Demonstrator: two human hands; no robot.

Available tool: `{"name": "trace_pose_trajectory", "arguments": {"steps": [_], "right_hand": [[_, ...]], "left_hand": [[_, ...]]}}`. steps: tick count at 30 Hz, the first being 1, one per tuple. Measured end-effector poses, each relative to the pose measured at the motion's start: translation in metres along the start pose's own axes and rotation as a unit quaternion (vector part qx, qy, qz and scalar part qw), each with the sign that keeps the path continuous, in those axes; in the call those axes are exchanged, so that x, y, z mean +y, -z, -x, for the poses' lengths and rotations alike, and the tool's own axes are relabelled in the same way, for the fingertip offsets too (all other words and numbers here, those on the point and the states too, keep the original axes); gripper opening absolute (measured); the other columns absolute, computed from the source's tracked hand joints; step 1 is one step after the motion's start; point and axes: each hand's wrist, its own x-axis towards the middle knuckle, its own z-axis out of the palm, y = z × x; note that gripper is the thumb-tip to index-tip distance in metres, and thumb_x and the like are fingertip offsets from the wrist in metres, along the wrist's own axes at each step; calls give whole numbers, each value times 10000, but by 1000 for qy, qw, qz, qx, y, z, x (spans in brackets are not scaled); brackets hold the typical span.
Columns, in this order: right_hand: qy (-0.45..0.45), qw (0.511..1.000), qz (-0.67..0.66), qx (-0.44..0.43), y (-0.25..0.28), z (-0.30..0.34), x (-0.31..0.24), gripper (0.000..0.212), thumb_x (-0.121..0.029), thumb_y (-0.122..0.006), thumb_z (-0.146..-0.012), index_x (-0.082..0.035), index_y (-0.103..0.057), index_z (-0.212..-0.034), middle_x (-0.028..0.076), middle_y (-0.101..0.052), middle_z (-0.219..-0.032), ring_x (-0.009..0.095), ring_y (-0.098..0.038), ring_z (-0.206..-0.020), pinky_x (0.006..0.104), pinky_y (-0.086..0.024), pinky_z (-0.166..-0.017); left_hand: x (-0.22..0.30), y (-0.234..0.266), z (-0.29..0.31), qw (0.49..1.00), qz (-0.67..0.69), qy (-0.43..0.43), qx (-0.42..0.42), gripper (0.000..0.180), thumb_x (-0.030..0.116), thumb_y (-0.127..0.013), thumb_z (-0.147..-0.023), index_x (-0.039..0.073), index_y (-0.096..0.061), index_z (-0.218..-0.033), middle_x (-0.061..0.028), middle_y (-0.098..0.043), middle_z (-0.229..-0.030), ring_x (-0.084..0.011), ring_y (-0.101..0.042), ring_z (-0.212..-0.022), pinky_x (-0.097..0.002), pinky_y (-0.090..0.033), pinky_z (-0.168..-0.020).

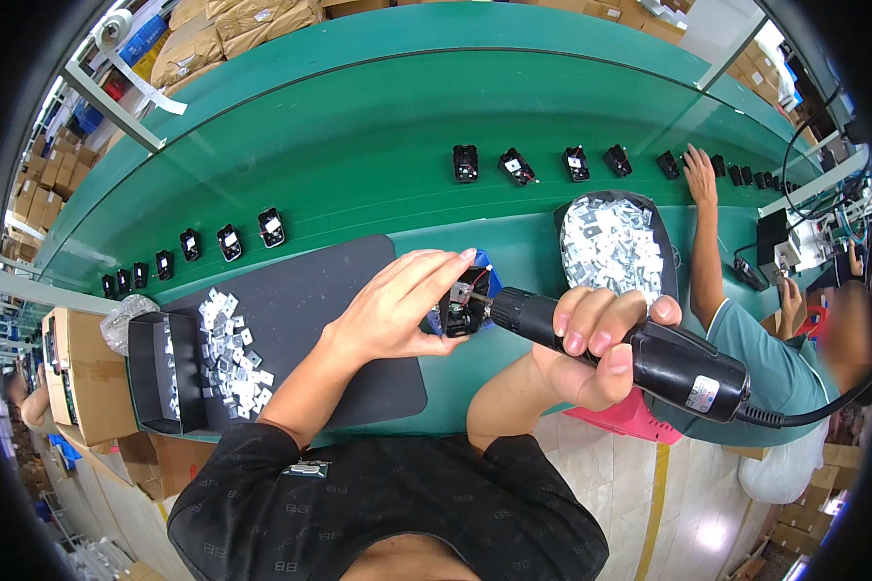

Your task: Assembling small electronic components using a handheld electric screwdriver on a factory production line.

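Take the housing [472, 308] as the dial centre. It sits in a blue holder [495, 281] above my bench [455, 378]. The bench's near edge runs past my torso at 6 o'clock; the belt [378, 116] spans 10 to 2 o'clock, carrying rows of similar units [518, 167]. The mat [378, 397] lies toward 8 o'clock, with loose plates [237, 353] and a black box [186, 368] beyond. A tray [666, 257] heaped with plates stands at 2 o'clock. Room for lateral movement lies between mat and tray. (A co-worker's forearm [707, 252] reaches toward the belt between 2 and 3 o'clock.)

My left hand [388, 305] is partly curled and clamped on the housing, fingers along its upper side and thumb below. My right hand [601, 339] is wrapped firmly around the screwdriver [683, 373]. Its bit enters the housing; I cannot tell whether it meets a screw.

My left forearm approaches from 8 o'clock, wrist nearly straight. My right forearm rises from 5 o'clock, knuckles up; the driver tilts, its cable [804, 416] trailing at 4 o'clock.
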Motion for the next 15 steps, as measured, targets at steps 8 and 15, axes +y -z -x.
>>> {"name": "trace_pose_trajectory", "arguments": {"steps": [8,15], "right_hand": [[15,1000,9,13,-2,1,-1,444,-29,-552,-723,-37,-348,-1117,60,-478,-656,159,-485,-473,288,-441,-448],[41,999,14,2,-1,2,-5,446,-67,-578,-743,-38,-352,-1127,55,-478,-651,154,-490,-487,282,-447,-451]], "left_hand": [[4,-1,-3,1000,4,12,2,792,108,-780,-523,11,-458,-1240,-155,-508,-1097,-319,-532,-963,-383,-465,-798],[3,-6,-2,1000,5,19,23,796,118,-799,-502,8,-472,-1219,-142,-514,-1104,-314,-535,-975,-386,-468,-808]]}}
